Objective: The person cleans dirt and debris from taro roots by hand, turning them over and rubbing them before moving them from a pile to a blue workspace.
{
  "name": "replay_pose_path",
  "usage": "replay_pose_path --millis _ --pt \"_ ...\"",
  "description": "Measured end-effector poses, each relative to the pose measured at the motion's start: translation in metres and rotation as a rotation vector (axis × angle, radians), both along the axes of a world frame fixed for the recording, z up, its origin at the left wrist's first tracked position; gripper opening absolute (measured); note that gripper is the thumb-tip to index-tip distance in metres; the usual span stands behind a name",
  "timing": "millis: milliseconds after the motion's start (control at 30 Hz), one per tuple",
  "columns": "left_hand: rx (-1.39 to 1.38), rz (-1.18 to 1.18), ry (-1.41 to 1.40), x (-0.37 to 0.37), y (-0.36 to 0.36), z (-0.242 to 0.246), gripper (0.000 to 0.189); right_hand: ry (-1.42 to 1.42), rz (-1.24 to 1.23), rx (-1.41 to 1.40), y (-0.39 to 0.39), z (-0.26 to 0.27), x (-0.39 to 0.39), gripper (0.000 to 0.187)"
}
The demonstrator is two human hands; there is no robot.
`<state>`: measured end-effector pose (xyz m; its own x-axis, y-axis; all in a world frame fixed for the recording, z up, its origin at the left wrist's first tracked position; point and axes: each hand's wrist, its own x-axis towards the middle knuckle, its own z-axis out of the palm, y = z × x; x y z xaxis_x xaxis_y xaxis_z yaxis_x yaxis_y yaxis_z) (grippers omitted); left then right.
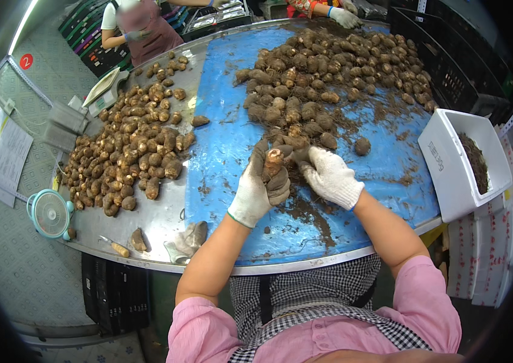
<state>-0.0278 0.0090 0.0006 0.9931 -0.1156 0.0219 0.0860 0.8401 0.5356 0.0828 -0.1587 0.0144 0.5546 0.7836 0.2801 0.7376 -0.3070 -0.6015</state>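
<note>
My left hand (pixel 256 188), in a white knit glove with a soiled grey palm and fingers, is shut around a brown taro corm (pixel 274 162). The corm's pale, cut-looking end points up. Close by on the right is my right hand (pixel 333 177), gloved alike, its dirt-darkened fingertips bent in towards the corm. Whether those fingers pinch roots or anything else is not clear. Just beyond both hands begins a large heap of hairy, soil-covered taro corms (pixel 324 68) on a blue plastic sheet (pixel 224 172). Loose soil and root fibres (pixel 311 218) lie below my hands.
Cleaner taro corms (pixel 134 145) are piled on the bare metal tabletop (pixel 165 227) at left, near a scale (pixel 106 93) and small fan (pixel 50 213). A wooden-handled knife (pixel 118 247) and spare gloves (pixel 186 242) lie in front. A foam box (pixel 447 159) stands right. Two co-workers are opposite.
</note>
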Motion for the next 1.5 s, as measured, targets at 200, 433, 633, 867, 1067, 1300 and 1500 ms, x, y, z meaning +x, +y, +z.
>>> replay_pose_path --millis 200,433,633,867,1067,1300,1500 --pt "0.254 0.098 0.182 -0.003 -0.005 0.009 0.068 0.34 0.081 0.002 0.002 0.021 -0.019 0.03" --pt "1.297 0.357 -0.056 0.0 -0.013 0.004 0.061 0.192 0.129 -0.011 0.0 0.012 -0.013 0.024" --pt "0.347 0.294 0.059 -0.004 0.004 0.003 0.053 0.157 -0.067 -0.011 -0.001 0.012 0.003 0.028" --pt "1.034 0.305 -0.06 -0.005 -0.009 0.022 0.04 0.333 0.155 -0.292 -0.002 0.034 -0.015 0.038" --pt "0.451 0.33 0.068 -0.005 -0.001 0.012 0.031 0.366 -0.039 -0.104 -0.004 0.014 0.003 0.038" --pt "1.114 0.374 0.349 -0.004 -0.019 0.02 0.039 -0.101 0.157 -0.346 -0.003 0.033 -0.016 0.035" --pt "1.069 0.347 0.378 -0.004 -0.023 0.021 0.037 -0.043 0.249 -0.314 -0.006 0.03 -0.018 0.03"
